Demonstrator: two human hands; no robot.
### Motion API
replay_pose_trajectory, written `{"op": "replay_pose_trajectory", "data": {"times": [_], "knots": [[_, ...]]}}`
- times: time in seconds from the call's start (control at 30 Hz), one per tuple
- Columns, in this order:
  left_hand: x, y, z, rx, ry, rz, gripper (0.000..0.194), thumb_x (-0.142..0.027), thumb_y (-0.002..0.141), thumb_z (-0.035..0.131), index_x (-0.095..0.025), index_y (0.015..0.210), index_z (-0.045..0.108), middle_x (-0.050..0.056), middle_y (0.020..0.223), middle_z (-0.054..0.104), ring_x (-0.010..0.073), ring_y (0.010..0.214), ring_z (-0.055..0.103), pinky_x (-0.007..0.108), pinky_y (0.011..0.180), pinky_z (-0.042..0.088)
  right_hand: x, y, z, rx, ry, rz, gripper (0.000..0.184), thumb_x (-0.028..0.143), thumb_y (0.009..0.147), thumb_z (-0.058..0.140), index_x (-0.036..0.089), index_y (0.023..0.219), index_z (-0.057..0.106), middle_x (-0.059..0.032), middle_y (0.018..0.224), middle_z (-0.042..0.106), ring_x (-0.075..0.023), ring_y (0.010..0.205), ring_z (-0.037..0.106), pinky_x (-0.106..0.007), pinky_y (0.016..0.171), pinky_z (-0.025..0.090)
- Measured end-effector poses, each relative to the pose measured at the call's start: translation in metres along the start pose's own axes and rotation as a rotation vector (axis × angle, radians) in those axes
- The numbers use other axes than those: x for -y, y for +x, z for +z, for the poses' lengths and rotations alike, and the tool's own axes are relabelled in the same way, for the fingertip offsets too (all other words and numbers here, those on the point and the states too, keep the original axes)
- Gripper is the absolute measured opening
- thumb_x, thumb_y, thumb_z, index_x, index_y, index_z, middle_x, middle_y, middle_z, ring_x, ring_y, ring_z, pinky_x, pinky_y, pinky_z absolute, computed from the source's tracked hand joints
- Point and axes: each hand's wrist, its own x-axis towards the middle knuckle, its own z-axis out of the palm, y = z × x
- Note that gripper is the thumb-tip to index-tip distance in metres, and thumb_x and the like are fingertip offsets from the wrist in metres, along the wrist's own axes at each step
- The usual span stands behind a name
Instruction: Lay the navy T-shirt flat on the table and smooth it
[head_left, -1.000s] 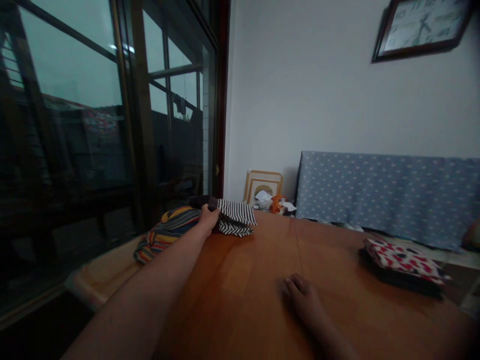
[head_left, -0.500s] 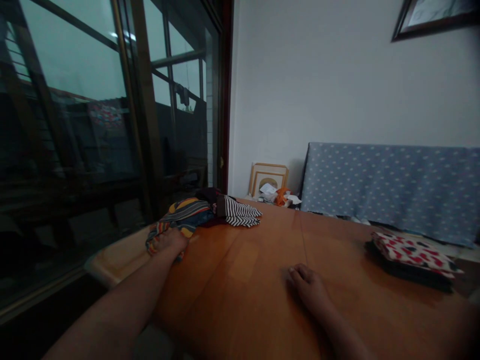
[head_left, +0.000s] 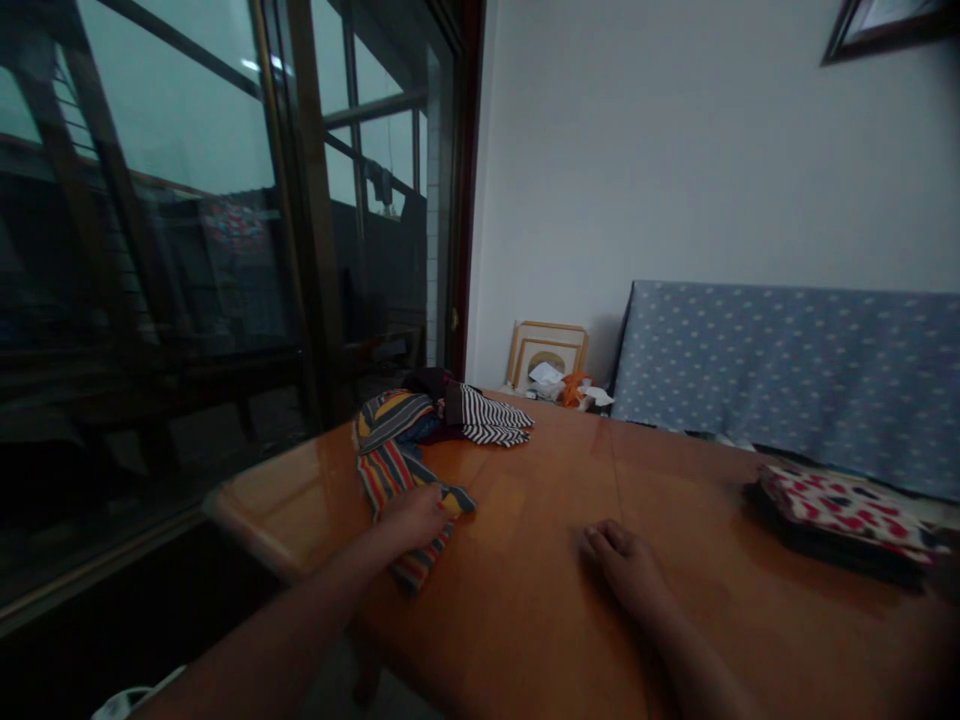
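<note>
My left hand [head_left: 414,516] is closed on a striped garment [head_left: 390,470] in yellow, red and dark blue, whose exact kind I cannot tell. One part of the cloth lies on the wooden table under my hand; the rest runs back into a heap at the far left. In that heap lie a black-and-white striped piece of clothing [head_left: 491,418] and a dark cloth [head_left: 427,381]. My right hand [head_left: 616,553] rests on the table [head_left: 540,580], its fingers curled in with nothing seen in them.
Folded clothes [head_left: 847,510], red-patterned over black, lie stacked at the right. Behind the table are a blue cloth with white marks [head_left: 765,370] and wooden frames [head_left: 551,345] leaning by the wall. A glass door [head_left: 187,250] stands on the left.
My left hand has moved right and nearer, drawing part of the striped garment out from the heap across the table. My right hand stays in place. The view has turned slightly left.
</note>
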Motion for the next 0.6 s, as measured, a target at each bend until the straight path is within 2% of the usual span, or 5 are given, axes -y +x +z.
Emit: {"op": "replay_pose_trajectory", "data": {"times": [0.1, 0.27, 0.37, 0.47, 0.6], "knots": [[-0.020, -0.012, 0.005, 0.162, -0.081, 0.122, 0.010, -0.028, 0.067, 0.068, -0.024, 0.070, 0.059, 0.000, 0.071, 0.065, 0.0202, 0.074, 0.062, 0.025, 0.063, 0.040, -0.004, 0.002, 0.001, 0.016, -0.003, -0.014, 0.037, 0.055, 0.089, 0.048, 0.022, 0.079, 0.064, -0.0060, 0.081, 0.069, -0.0241, 0.081, 0.063, -0.032, 0.073, 0.044], [-0.052, -0.035, 0.012, 0.614, -0.464, 0.291, 0.013, -0.024, 0.071, 0.066, -0.020, 0.084, 0.064, -0.002, 0.078, 0.068, 0.0149, 0.070, 0.060, 0.022, 0.058, 0.041, -0.007, 0.004, 0.001, 0.003, 0.030, -0.014, 0.037, 0.055, 0.087, 0.050, 0.022, 0.076, 0.064, -0.0050, 0.077, 0.068, -0.0232, 0.078, 0.062, -0.032, 0.071, 0.043], [-0.069, -0.043, 0.014, 0.711, -0.593, 0.340, 0.021, -0.027, 0.071, 0.073, -0.020, 0.089, 0.065, -0.001, 0.080, 0.068, 0.0157, 0.075, 0.062, 0.023, 0.064, 0.046, -0.007, 0.004, 0.001, 0.002, 0.029, -0.018, 0.037, 0.054, 0.087, 0.051, 0.022, 0.078, 0.065, -0.0054, 0.079, 0.069, -0.0229, 0.077, 0.062, -0.032, 0.071, 0.043], [-0.074, -0.029, 0.005, 0.514, -0.698, 0.314, 0.022, -0.036, 0.079, 0.069, -0.021, 0.094, 0.062, -0.001, 0.080, 0.067, 0.0160, 0.076, 0.063, 0.025, 0.069, 0.049, -0.005, 0.002, 0.000, -0.005, 0.013, -0.023, 0.035, 0.053, 0.087, 0.052, 0.022, 0.077, 0.064, -0.0048, 0.076, 0.068, -0.0222, 0.075, 0.061, -0.032, 0.070, 0.043], [-0.047, 0.018, -0.023, -0.126, -0.447, 0.128, 0.015, -0.035, 0.084, 0.058, -0.022, 0.090, 0.060, 0.004, 0.089, 0.068, 0.0221, 0.089, 0.065, 0.030, 0.076, 0.050, 0.004, -0.002, 0.000, -0.030, -0.001, -0.009, 0.032, 0.050, 0.088, 0.051, 0.022, 0.078, 0.062, -0.0037, 0.075, 0.066, -0.0206, 0.074, 0.060, -0.030, 0.070, 0.042]]}}
